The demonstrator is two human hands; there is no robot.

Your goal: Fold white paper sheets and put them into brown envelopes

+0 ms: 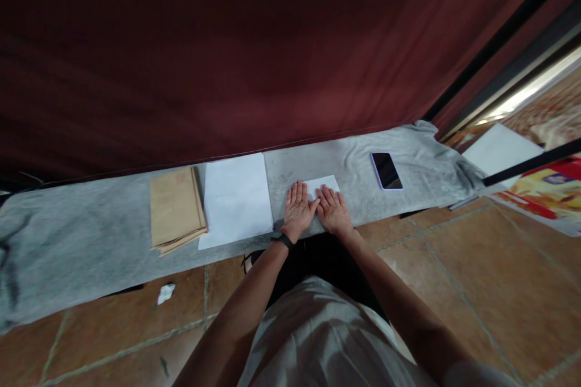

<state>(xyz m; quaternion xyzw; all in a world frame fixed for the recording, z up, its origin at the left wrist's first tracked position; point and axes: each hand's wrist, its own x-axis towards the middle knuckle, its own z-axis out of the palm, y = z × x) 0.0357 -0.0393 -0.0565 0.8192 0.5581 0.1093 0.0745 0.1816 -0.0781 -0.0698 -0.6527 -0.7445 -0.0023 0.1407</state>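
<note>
A small white piece of paper (330, 182), seemingly folded, lies on the grey cloth right in front of me. My left hand (297, 208) rests flat over its left part, fingers stretched out. Over its right part lies my right hand (333, 208), also flat with the fingers extended. The two thumbs touch or nearly touch, and much of the paper is hidden under the hands. To the left of my left hand is a stack of white paper sheets (236, 196). Beyond that sits a pile of brown envelopes (176, 205).
The grey cloth (91, 236) covers a long narrow bench. A phone (387, 170) lies to the right. Behind rises a dark red curtain (249, 60). Dark metal bars (503, 36) and a colourful printed sheet (551, 190) stand at right. A crumpled tissue (166, 293) is on the tiled floor.
</note>
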